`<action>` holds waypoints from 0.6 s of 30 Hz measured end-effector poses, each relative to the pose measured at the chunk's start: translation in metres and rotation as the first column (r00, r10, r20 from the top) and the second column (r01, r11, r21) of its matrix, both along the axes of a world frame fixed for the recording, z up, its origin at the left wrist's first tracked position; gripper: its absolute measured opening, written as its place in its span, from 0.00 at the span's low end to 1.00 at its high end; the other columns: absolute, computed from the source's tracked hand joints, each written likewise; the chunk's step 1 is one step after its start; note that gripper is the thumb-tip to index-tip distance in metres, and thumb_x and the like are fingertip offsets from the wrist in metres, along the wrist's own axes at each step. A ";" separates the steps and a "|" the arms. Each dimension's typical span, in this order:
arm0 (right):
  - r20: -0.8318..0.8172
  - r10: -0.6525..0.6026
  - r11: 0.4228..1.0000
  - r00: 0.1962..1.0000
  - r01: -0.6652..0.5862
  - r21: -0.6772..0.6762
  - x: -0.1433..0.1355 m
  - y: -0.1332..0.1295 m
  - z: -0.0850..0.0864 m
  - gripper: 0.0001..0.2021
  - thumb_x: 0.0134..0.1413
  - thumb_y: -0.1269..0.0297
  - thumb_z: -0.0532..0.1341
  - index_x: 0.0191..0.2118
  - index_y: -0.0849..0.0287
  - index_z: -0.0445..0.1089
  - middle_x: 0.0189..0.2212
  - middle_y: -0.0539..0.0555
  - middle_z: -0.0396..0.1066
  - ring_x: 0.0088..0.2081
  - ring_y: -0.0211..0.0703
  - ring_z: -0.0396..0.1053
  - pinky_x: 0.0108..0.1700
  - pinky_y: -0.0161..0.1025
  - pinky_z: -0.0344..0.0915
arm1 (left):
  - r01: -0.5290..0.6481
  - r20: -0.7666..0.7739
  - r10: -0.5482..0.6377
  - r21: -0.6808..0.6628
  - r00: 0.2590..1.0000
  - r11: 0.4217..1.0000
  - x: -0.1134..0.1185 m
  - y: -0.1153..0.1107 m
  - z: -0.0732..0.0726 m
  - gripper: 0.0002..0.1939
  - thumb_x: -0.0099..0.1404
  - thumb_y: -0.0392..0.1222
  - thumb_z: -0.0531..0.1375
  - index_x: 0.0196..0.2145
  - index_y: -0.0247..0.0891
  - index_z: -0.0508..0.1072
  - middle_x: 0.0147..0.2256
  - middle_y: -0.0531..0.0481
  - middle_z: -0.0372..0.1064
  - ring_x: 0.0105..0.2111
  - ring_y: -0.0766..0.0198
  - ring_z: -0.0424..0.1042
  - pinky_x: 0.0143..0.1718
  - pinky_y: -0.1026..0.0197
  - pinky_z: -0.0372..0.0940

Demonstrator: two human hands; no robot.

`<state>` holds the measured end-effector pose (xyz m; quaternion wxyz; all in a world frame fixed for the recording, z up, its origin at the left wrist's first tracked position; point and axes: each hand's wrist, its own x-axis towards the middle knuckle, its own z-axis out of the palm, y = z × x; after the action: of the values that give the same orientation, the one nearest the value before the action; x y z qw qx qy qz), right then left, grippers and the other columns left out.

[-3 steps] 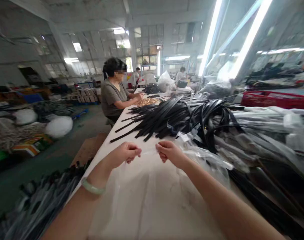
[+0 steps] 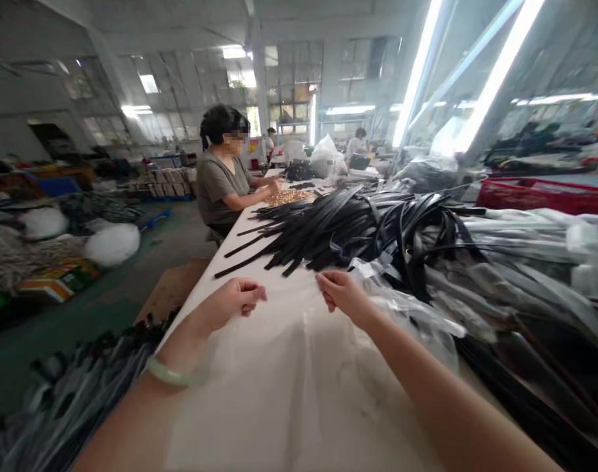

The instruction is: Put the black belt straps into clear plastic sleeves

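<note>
Head view: left hand (image 2: 236,305) near table edge (image 2: 207,283), right hand (image 2: 344,298), both tight on film (image 2: 305,322).

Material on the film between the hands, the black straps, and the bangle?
Film: likely thin clear plastic, slightly shiny; table shows through, with faint glints.
Black straps: leather or a synthetic look-alike, semi-gloss; soft highlights along the bends.
Bangle: smooth, pale green; stone, glass or plastic, can't tell.

Clear plastic (image 2: 305,328) between left hand (image 2: 235,303) and right hand (image 2: 345,298), black straps (image 2: 323,229) beyond.
</note>
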<state>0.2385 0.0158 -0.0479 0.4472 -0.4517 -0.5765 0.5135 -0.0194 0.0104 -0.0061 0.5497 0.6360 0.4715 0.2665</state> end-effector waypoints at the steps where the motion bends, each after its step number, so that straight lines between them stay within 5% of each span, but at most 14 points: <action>1: 0.011 -0.044 0.999 0.999 0.044 0.002 0.002 0.003 -0.002 0.22 0.47 0.42 0.59 0.22 0.57 0.55 0.13 0.41 0.52 0.13 0.29 0.53 0.14 0.30 0.56 | -0.028 -0.017 0.028 -0.004 0.999 1.000 -0.007 0.003 -0.001 0.18 0.53 0.53 0.65 0.27 0.33 0.72 0.21 0.57 0.59 0.20 0.72 0.54 0.22 0.67 0.52; 5: 0.077 -0.151 0.988 0.986 0.149 0.027 0.003 0.002 -0.003 0.22 0.50 0.43 0.58 0.21 0.56 0.55 0.13 0.43 0.54 0.13 0.31 0.55 0.15 0.31 0.57 | -0.167 -0.148 0.160 -0.037 0.976 0.985 -0.040 0.015 0.002 0.19 0.45 0.51 0.70 0.27 0.34 0.74 0.24 0.54 0.64 0.23 0.70 0.59 0.26 0.66 0.58; 9: 0.267 -0.105 0.994 0.958 0.096 0.046 -0.006 -0.014 0.004 0.20 0.55 0.48 0.56 0.21 0.57 0.58 0.12 0.45 0.58 0.13 0.32 0.59 0.17 0.30 0.57 | -0.366 -0.126 0.355 -0.089 0.927 0.926 -0.070 0.023 0.001 0.17 0.43 0.46 0.72 0.27 0.33 0.74 0.24 0.54 0.66 0.25 0.70 0.64 0.31 0.65 0.64; 14: 0.435 0.228 0.974 0.871 -0.199 -0.111 -0.029 -0.048 0.013 0.14 0.57 0.58 0.55 0.24 0.60 0.63 0.12 0.46 0.63 0.14 0.33 0.64 0.17 0.28 0.55 | -0.541 0.234 0.601 -0.274 0.764 0.795 -0.086 0.028 -0.006 0.11 0.49 0.30 0.69 0.30 0.34 0.71 0.26 0.52 0.71 0.26 0.69 0.69 0.31 0.65 0.68; 16: 0.365 0.403 0.914 0.839 -0.346 -0.213 -0.037 -0.060 0.012 0.12 0.56 0.59 0.57 0.26 0.60 0.65 0.13 0.45 0.64 0.15 0.34 0.65 0.17 0.27 0.57 | -0.564 0.342 0.649 -0.321 0.680 0.761 -0.084 0.029 -0.006 0.08 0.56 0.26 0.64 0.31 0.35 0.70 0.27 0.52 0.72 0.28 0.69 0.70 0.34 0.65 0.68; 18: 0.270 0.600 0.796 0.753 -0.524 -0.304 -0.040 -0.064 0.010 0.10 0.54 0.59 0.59 0.29 0.60 0.68 0.15 0.46 0.66 0.16 0.35 0.67 0.19 0.29 0.61 | -0.595 0.391 0.672 -0.315 0.629 0.739 -0.078 0.031 -0.005 0.08 0.60 0.25 0.60 0.31 0.35 0.69 0.25 0.55 0.71 0.27 0.71 0.69 0.34 0.67 0.68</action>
<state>0.1981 -0.0478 -0.0381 0.1100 -0.3854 -0.6988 0.5925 -0.0970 0.0413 -0.0113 0.5667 0.2967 0.5326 0.5543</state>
